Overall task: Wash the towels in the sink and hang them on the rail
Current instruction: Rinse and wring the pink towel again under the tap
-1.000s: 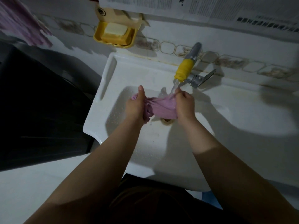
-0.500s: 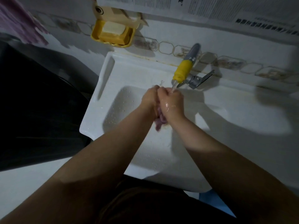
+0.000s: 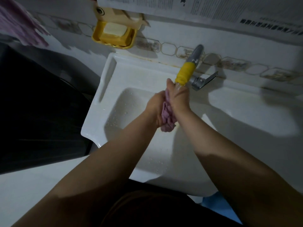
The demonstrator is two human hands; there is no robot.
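**Towel bunched between both hands under the tap**

You hold a pink towel (image 3: 167,118) pressed between your two hands over the basin of the sink (image 3: 105,112), just under the yellow-sleeved tap (image 3: 186,73). Your left hand (image 3: 155,106) curls round the cloth from the left. Your right hand (image 3: 179,99) closes on it from the right, with the thumb raised towards the spout. The two hands meet along the towel, and only a crumpled lobe of it hangs free below your wrists. Water seems to run over the right hand, though the stream itself is hard to make out.

The step in hand is most likely rubbing or squeezing the cloth in the flow. The towel is small, soft and limp. It takes whatever shape your grip gives it, and soaked it probably weighs more than it looks and drips freely. A wet bunch like this can slide out of a loose palm, so close your fingers round the bulk of it, not round the hanging lobe. For hanging, you will likely want to shake it open and take it by two corners or along one edge.

A second pink cloth (image 3: 21,25) shows blurred at the upper left; whether it hangs on a rail cannot be told. A yellow soap dish (image 3: 113,37) with a pale bar is fixed to the wall above the sink.
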